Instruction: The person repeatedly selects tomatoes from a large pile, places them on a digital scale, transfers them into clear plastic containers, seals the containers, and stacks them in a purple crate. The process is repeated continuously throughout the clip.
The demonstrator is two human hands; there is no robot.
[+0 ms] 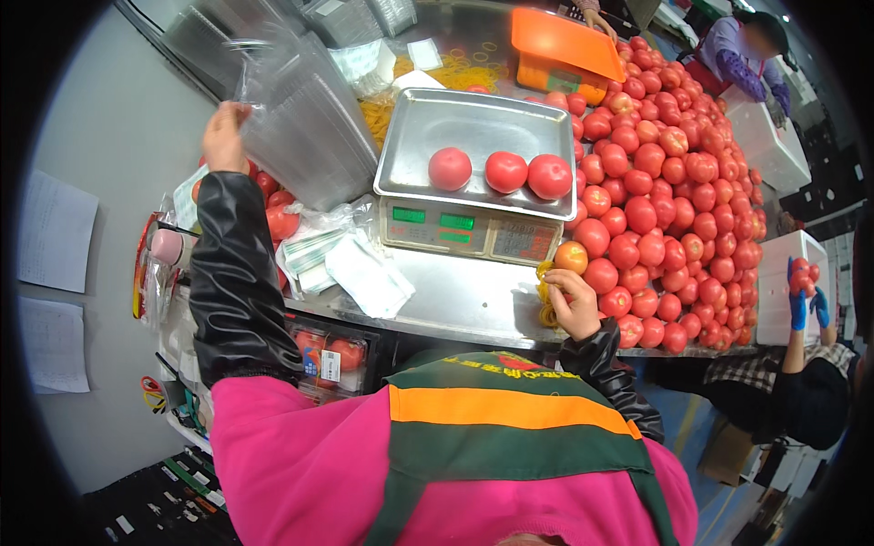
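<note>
My left hand (227, 138) is at the edge of a nested stack of clear plastic containers (307, 123), with fingers closed on a container's rim; motion blurs the top of the stack. Beside the tomato heap, my right hand (575, 306) pinches a bunch of yellow rubber bands (545, 293) above the metal tabletop (457, 290). Between my hands stands a digital scale (437, 228) with a steel pan (478, 119). On the pan rest three tomatoes: one at left (450, 169), a middle one (506, 172) and a right one (550, 177), the last two almost touching.
A large heap of tomatoes (669, 191) covers the right side. Behind it is an orange scale (567, 44) with another person's hand (601, 24) beside it. Loose rubber bands (471, 72) lie behind my scale. White pads (369, 273) lie in front-left. Packed tomatoes (331, 358) sit below the edge.
</note>
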